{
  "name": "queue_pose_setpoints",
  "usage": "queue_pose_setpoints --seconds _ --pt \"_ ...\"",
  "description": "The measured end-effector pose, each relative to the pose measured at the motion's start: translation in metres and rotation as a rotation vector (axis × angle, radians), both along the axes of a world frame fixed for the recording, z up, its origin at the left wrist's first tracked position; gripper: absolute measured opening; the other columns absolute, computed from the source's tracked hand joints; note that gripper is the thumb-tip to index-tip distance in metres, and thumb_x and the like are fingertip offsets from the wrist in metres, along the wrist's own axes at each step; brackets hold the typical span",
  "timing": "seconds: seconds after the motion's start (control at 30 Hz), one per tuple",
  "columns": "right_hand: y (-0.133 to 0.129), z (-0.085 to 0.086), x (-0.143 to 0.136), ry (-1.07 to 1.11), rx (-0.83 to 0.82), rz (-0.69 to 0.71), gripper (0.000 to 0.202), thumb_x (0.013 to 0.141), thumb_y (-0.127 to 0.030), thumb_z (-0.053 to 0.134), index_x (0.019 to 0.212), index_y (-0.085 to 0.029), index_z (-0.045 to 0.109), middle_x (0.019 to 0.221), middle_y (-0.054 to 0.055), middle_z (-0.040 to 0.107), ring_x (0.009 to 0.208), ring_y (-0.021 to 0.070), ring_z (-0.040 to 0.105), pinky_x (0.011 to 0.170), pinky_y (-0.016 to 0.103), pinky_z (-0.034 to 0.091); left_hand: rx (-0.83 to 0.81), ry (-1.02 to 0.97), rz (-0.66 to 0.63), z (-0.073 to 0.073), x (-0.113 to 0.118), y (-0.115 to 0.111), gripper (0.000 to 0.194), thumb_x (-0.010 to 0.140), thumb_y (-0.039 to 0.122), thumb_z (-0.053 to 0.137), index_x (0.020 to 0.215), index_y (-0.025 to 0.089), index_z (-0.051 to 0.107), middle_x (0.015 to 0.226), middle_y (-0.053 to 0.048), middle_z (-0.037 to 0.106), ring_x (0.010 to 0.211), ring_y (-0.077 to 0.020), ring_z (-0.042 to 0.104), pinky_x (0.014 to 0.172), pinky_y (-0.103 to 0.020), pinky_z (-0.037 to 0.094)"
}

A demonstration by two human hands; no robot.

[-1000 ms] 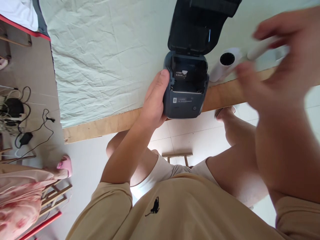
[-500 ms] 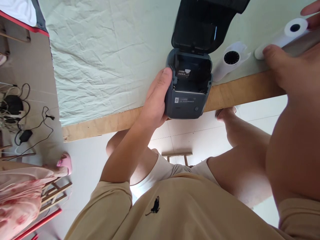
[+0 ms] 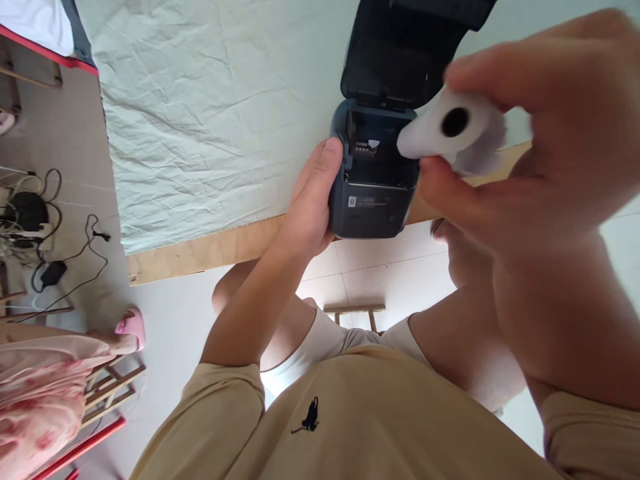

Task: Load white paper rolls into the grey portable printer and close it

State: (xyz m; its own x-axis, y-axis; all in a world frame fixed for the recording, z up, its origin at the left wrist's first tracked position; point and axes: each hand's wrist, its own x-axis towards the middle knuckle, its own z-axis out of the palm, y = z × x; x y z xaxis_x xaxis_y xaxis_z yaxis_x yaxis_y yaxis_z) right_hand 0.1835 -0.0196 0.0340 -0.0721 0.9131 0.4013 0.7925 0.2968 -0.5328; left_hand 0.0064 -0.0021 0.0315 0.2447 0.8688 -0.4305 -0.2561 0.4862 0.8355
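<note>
Left hand (image 3: 313, 193) holds printer (image 3: 373, 212); right hand (image 3: 575, 140) pinches roll (image 3: 431, 131), perhaps touching printer.

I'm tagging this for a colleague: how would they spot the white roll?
From the green cloth, go to the dark device at its near edge, held in the left hand. At that device's right side, the right hand pinches the white roll. Its pale surface and round dark hole in its end set it apart.

Worktop (image 3: 215, 127) open from left edge to left hand (image 3: 313, 193); lid (image 3: 395, 53) bars printer's (image 3: 371, 217) far side, roll (image 3: 430, 135) its right.
</note>
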Motion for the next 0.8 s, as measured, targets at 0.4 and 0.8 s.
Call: queue_pose_setpoints --seconds 0.4,0.8 --pt "0.015 0.001 -0.015 -0.108 0.062 0.101 0.026 0.073 -0.022 0.056 0.098 -0.028 0.057 0.098 -0.003 0.067 0.083 0.0184 0.062 0.075 0.038 0.048 -0.061 0.07 0.04 0.0 -0.001 0.001 0.031 0.088 0.055 0.056 0.09 0.026 0.066 0.097 -0.002 0.074 0.121 -0.0261 0.065 0.091 -0.032 0.058" --pt "0.016 -0.002 -0.021 -0.095 0.152 -0.035 0.026 0.067 -0.017 0.059 0.091 -0.024 0.059 0.09 -0.001 0.069 0.084 0.0208 0.066 0.077 0.037 0.047 -0.035 0.087 0.031 -0.005 -0.002 0.002 0.039 0.085 0.061 0.056 0.092 0.025 0.065 0.088 -0.003 0.071 0.109 -0.0257 0.07 0.077 -0.03 0.061"
